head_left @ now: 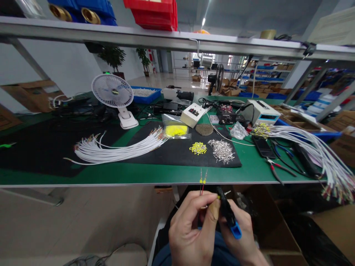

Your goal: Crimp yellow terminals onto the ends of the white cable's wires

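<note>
My left hand (191, 225) is closed in a pinch on thin red wires (202, 184) whose tips carry small yellow sleeves and point up toward the bench edge. Beside it, my right hand (244, 240) is wrapped round a black tool with a blue handle (229, 216), and the tool's tip sits beside my left thumb. Both hands are held below the front edge of the green bench (138, 175). On the black mat (180, 153) lie a pile of yellow sleeves (198, 148) and a heap of metal terminals (222, 150).
A bundle of white cables (111, 151) lies at the left, another bundle (316, 147) hangs off the right edge. A white fan (113, 92), a bag of yellow parts (176, 130), a switch box (193, 114), a phone (263, 147) and red-handled pliers (280, 168) are on the bench.
</note>
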Tool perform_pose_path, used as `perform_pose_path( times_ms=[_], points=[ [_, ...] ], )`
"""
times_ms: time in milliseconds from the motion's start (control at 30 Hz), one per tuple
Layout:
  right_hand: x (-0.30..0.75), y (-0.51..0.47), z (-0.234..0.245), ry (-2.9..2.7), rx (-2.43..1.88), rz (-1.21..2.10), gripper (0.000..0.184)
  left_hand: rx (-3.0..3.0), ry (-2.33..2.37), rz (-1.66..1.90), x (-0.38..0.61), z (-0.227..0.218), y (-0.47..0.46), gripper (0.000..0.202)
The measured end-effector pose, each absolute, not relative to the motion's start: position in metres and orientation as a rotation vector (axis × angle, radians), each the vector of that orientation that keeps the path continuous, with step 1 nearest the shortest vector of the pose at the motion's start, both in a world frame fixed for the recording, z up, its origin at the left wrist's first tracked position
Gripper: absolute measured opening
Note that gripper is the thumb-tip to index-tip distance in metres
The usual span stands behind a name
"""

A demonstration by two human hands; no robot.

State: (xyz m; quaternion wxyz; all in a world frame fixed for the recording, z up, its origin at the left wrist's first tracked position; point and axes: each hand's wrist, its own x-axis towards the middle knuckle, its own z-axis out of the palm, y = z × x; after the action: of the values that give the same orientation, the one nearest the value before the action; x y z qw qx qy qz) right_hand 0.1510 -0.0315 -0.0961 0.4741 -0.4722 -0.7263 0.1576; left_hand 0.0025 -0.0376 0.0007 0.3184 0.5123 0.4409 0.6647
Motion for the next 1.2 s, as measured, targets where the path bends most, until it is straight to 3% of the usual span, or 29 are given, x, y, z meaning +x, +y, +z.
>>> perform_pose_path(
  times_ms=[367, 567, 733, 900, 1200],
  points=[
    [0.168, -0.047, -0.077, -1.935, -1.114, 0.542, 0.067, 1.375, 1.214, 1.71, -0.008, -0.007, -0.032, 0.003],
    [0.183, -0.043, -0.063, -1.829, -1.351, 0.442, 0.059, 1.289, 1.258, 1.702, -0.012, -0.011, -0.028, 0.009],
    [0.245, 0.02, -0.057, -1.769, -1.921, -0.15, 0.064, 0.964, 1.17, 1.615, -0.023, -0.016, -0.019, 0.028],
    [0.286, 0.082, -0.071, -1.714, -2.243, -0.39, 0.07, 0.847, 1.083, 1.588, -0.033, -0.026, -0.008, 0.038],
    [0.261, 0.096, -0.073, -1.777, -2.109, -0.505, 0.053, 0.999, 1.284, 1.51, -0.051, -0.037, -0.007, 0.043]
  ],
)
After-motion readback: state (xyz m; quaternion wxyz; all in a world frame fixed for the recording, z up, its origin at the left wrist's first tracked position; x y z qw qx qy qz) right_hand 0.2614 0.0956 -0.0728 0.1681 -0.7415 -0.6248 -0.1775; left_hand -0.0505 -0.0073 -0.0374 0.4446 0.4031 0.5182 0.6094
